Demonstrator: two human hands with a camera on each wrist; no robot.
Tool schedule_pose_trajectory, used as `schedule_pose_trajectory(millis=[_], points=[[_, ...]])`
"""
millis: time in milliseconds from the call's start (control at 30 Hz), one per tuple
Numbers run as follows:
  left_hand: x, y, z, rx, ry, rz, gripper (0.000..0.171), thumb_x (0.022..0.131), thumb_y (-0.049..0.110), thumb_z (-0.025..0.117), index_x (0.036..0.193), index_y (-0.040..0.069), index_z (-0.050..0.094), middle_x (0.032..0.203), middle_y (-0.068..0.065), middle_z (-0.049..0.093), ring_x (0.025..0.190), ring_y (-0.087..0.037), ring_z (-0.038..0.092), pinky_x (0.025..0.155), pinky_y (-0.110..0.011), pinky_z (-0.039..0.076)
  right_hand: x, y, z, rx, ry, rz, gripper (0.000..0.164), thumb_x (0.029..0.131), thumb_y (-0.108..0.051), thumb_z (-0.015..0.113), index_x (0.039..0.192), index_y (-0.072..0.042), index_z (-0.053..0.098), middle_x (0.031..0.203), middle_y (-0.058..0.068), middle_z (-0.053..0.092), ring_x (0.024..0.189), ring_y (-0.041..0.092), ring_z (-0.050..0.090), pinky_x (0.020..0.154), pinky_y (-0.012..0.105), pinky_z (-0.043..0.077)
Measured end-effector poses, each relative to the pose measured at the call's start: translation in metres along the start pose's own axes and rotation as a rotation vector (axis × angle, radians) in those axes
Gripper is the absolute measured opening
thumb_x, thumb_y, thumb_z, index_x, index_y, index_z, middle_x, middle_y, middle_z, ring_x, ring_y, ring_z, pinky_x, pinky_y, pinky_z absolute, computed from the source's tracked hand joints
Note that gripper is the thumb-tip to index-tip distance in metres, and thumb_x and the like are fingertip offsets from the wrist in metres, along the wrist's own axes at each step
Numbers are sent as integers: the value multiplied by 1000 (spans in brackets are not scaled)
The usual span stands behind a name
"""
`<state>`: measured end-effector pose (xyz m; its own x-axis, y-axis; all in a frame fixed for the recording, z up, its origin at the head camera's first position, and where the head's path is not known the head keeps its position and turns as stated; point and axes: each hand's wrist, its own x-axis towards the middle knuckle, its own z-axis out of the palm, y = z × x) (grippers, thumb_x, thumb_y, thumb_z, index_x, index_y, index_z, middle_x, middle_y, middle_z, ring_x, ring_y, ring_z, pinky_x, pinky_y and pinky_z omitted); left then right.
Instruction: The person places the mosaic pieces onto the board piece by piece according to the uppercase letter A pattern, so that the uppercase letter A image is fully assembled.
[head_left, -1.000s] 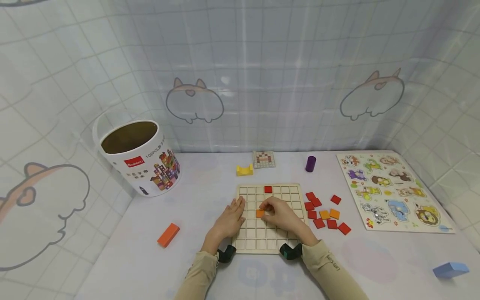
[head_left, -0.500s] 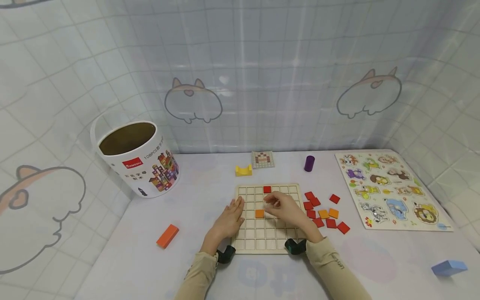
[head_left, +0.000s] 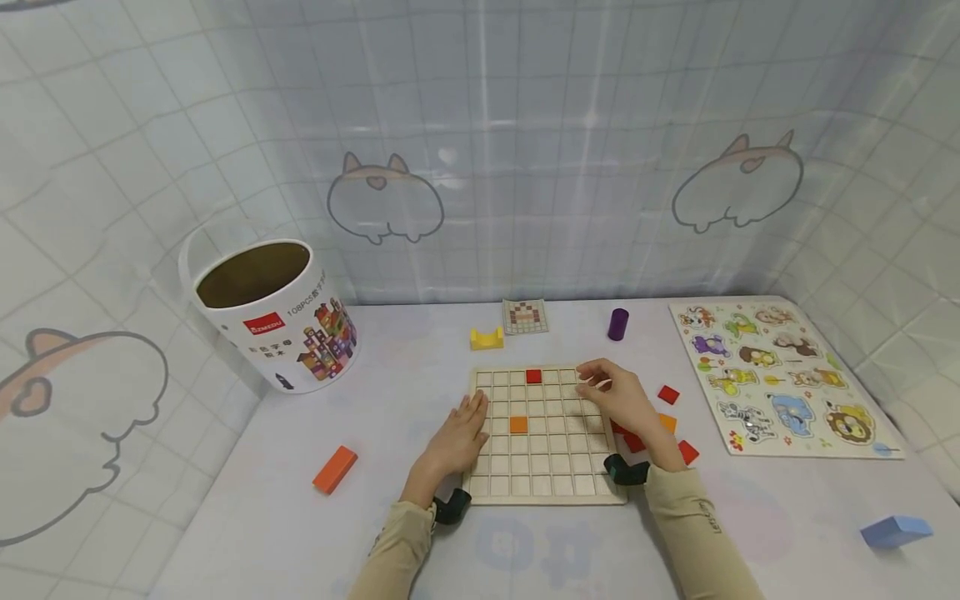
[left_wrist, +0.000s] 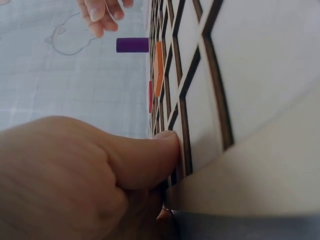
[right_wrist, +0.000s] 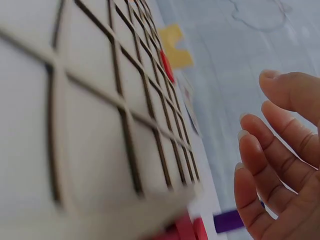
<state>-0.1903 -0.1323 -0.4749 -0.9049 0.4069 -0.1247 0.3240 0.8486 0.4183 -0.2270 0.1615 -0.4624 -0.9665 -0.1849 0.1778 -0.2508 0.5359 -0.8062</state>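
Note:
A square wooden grid board [head_left: 531, 487] lies on the table, with one red tile [head_left: 533, 377] in its back row and one orange tile [head_left: 518, 425] nearer the middle. My left hand [head_left: 454, 433] rests along the board's left edge; its thumb [left_wrist: 160, 155] lies on the rim in the left wrist view. Above the board's back right corner hovers my right hand [head_left: 619, 398], fingers loosely bent and apart from the thumb, holding nothing. Loose red tiles [head_left: 668, 394] and an orange tile [head_left: 667, 422] lie right of the board, several partly hidden under that hand and wrist.
Behind the board are a patterned card [head_left: 525, 317], a yellow block [head_left: 487, 338] and a purple cylinder [head_left: 618, 324]. An animal puzzle board [head_left: 787, 375] lies at right, a blue block [head_left: 896, 532] at front right. Left are an orange block [head_left: 335, 470] and a large white bucket [head_left: 277, 333].
My right hand has let go of the orange tile, which stays in its grid square, and has moved right to the board's right edge. My left hand has stayed in place.

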Motion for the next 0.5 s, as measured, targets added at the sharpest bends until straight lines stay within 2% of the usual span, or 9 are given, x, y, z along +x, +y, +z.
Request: schedule_pose_trajectory(millis=[233,500], points=[[0,1,0,2,0,10,57,101,14,45,150,-6,24,161,-20,17,149,-40,15,119,-56,20,-8,19,-28,-43,61,80,31,93,-20,66,118,-4,62,108,11,67,97,21,59,83,22,48],[-1,0,0,13,4,5,57,101,14,46,150,-6,25,161,-20,18,149,-40,16,119,-56,21,-22,33,-46,-75,57,146,36,95,-28,63,120,-3,61,110,14,66,95,22,59,81,22,48]])
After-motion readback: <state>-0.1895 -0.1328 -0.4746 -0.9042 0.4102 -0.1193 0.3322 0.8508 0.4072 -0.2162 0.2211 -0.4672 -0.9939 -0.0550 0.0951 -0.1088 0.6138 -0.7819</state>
